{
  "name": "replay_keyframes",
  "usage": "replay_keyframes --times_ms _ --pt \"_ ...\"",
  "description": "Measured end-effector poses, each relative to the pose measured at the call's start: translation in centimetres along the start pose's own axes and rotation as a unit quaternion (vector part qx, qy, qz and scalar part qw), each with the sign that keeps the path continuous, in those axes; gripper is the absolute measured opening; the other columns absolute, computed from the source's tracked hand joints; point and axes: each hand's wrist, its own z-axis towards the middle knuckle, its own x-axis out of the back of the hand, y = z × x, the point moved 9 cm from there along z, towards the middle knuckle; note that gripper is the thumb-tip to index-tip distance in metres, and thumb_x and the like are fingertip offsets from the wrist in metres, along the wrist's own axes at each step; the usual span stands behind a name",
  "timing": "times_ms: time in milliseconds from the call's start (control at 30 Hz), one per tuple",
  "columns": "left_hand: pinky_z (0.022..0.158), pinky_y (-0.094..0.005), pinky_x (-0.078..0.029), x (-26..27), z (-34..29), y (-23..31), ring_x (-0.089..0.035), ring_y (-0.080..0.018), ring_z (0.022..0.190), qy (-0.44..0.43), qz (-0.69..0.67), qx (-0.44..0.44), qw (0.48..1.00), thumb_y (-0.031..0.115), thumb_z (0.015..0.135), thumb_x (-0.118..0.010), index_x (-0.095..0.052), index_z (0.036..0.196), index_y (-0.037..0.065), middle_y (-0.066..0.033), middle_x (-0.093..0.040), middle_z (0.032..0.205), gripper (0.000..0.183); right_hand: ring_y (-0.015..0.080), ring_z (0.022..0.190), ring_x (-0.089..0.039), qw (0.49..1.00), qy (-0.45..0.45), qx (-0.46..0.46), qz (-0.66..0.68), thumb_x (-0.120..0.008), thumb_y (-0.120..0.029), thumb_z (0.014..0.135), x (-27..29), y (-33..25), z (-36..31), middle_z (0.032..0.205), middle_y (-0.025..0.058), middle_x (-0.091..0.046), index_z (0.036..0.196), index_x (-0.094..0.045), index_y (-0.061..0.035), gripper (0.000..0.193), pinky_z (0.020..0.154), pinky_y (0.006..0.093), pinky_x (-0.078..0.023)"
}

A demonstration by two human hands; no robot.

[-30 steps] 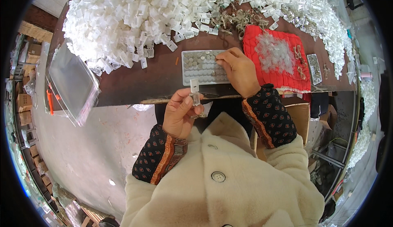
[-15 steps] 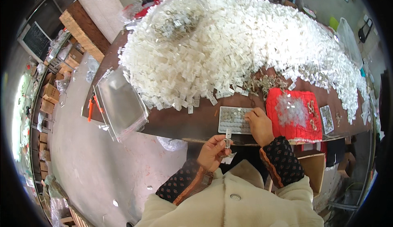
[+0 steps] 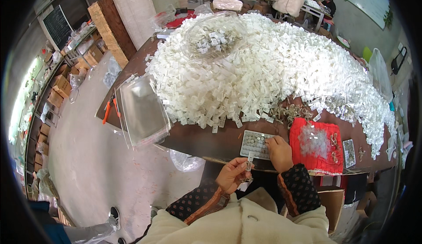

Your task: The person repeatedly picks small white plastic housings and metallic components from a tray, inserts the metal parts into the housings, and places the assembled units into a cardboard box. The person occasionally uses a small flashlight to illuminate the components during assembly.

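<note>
My left hand [image 3: 232, 174] pinches a small clear plastic keychain [image 3: 250, 157] upright between thumb and fingers; metal hardware shows below it. Just right of it, my right hand [image 3: 280, 154] reaches over the right side of a shallow tray [image 3: 242, 150] filled with small round pale discs. Its fingertips are pressed together at the discs, and anything between them is too small to make out. A red cloth [image 3: 296, 156] lies right of that hand, bearing a heap of small clear pieces and some metal clasps.
A huge pile of clear plastic pieces [image 3: 228, 85] covers most of the brown table [image 3: 189, 140]. Clear plastic bags [image 3: 143, 110] and orange-handled scissors [image 3: 107, 111] lie left. A small box of parts [image 3: 349, 153] is at right. Another person's shoe [image 3: 114, 217] shows lower left.
The view has tilted up, so the table sits lower and people at the back appear. A person's legs have entered at the lower left. Both hands keep nearly the same pose.
</note>
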Motion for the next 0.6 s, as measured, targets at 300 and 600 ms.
replay_keyframes --times_ms 300,600 --pt "0.071 -0.028 -0.055 0.55 0.19 -0.38 -0.064 -0.0138 0.075 0.0 -0.003 0.011 1.0 0.01 0.097 -0.059 -0.058 0.117 0.004 -0.0111 -0.067 0.105 0.021 0.0339 0.083 -0.06 1.0 -0.01 0.019 -0.01 -0.056 -0.009 0.085 -0.09 -0.33 0.23 0.088 0.0122 -0.059 0.1 -0.063 -0.0072 0.017 0.069 0.0436 -0.048" --pt "0.07 -0.0283 -0.057 0.43 0.21 -0.29 -0.065 -0.015 0.075 0.014 -0.023 0.019 0.999 0.01 0.097 -0.058 -0.056 0.118 0.001 -0.0126 -0.067 0.103 0.023 0.0341 0.086 -0.06 1.0 -0.02 0.007 -0.008 -0.055 -0.009 0.083 -0.22 -0.23 0.33 0.091 0.0125 -0.059 0.098 -0.062 -0.0085 0.016 0.072 0.0437 -0.049"
